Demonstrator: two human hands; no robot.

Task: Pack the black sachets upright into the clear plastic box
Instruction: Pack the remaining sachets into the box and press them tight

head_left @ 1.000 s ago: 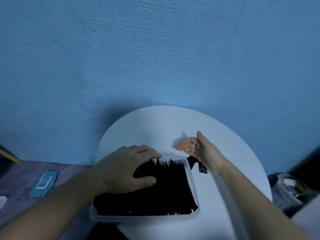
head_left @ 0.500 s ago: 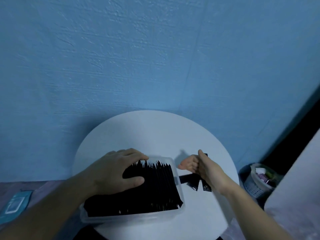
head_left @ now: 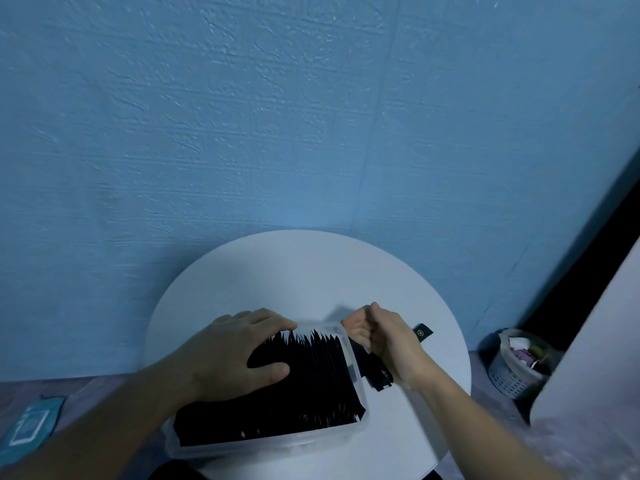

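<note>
A clear plastic box (head_left: 266,441) sits on the near part of a round white table (head_left: 294,271), packed with a row of upright black sachets (head_left: 311,382). My left hand (head_left: 235,351) lies flat on the left end of that row, fingers stretched to the box's far rim. Just right of the box, my right hand (head_left: 388,337) curls its fingers round a bunch of loose black sachets (head_left: 379,374) on the table. One sachet end (head_left: 423,331) sticks out past my knuckles.
A textured blue wall stands close behind the table. A small basket (head_left: 516,365) with scraps stands on the floor at the right, beside a large white object (head_left: 595,358). A teal packet (head_left: 29,424) lies on the floor at the far left.
My view has swung to the right, bringing the basket into sight. My right hand's fingers have curled tighter over the loose sachets. My left hand stays on the packed row.
</note>
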